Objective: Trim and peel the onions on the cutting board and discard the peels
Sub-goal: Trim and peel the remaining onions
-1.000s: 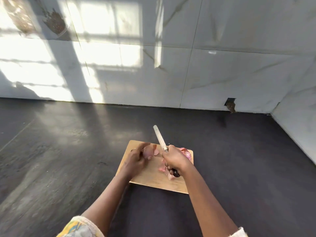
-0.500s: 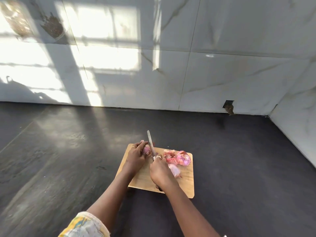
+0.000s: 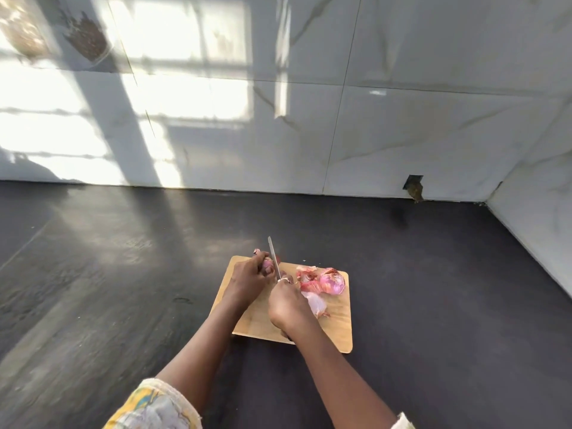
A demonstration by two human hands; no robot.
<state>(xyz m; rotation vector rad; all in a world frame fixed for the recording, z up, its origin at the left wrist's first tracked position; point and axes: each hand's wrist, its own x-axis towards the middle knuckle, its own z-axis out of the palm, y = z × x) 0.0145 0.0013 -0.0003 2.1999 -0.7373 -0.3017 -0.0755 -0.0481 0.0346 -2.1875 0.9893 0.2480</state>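
On the far left corner of the pale rectangular wooden cutting board (image 3: pixel 339 332), the left hand (image 3: pixel 247 281) curled around a small pinkish onion (image 3: pixel 268 264). A slim steel knife (image 3: pixel 273 255) touched it, its handle clenched in the right hand (image 3: pixel 289 306). Rightward lay papery pink peels (image 3: pixel 308 281) and a glossy purple onion (image 3: pixel 335 279).

Knife (image 3: pixel 274 258) handle inside right hand (image 3: pixel 288 305); onion (image 3: pixel 268 265) mostly under fingers (image 3: pixel 259 261) of left hand (image 3: pixel 247 281)

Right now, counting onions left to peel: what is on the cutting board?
A purple onion and loose peels; the left hand grips a second onion at the knife. The right hand covers its handle.
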